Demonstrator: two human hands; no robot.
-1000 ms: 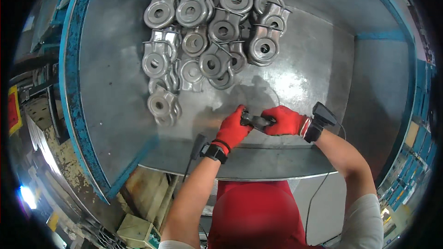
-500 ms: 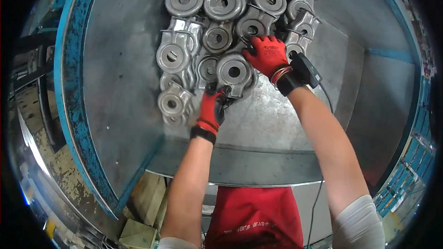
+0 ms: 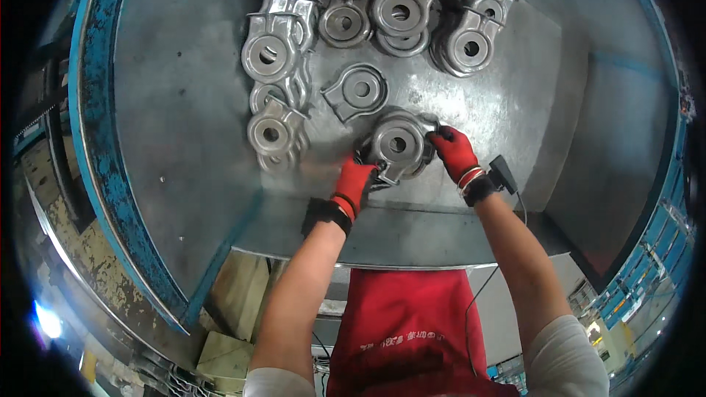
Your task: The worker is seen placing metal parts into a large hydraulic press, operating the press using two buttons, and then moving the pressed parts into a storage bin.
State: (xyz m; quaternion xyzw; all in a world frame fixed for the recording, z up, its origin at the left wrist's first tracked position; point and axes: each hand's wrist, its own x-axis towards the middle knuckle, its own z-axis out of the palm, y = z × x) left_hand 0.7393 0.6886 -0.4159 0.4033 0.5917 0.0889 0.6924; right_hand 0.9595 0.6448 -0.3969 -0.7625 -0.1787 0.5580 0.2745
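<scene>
A small stack of round stamped metal housings (image 3: 382,148), each with a centre hole and a flared neck, is between my two hands near the front of the metal bin. My left hand (image 3: 357,182), in a red and black glove, is closed on the necks at the stack's near left side. The fingers of my red-gloved right hand (image 3: 454,153) are closed on the stack's far right edge. Behind the stack, a single metal housing (image 3: 346,93) lies flat on the bin floor.
More housings stand in stacks along the left (image 3: 266,59) and at the back (image 3: 399,13). The grey bin has a blue-edged left wall (image 3: 99,147) and a low front lip (image 3: 412,239). A black box (image 3: 503,174) with a cable sits at my right wrist.
The stack has come toward me, leaving one housing behind it. My right hand has moved from the rear stacks to this stack's edge; my left keeps its hold. The view has shifted too.
</scene>
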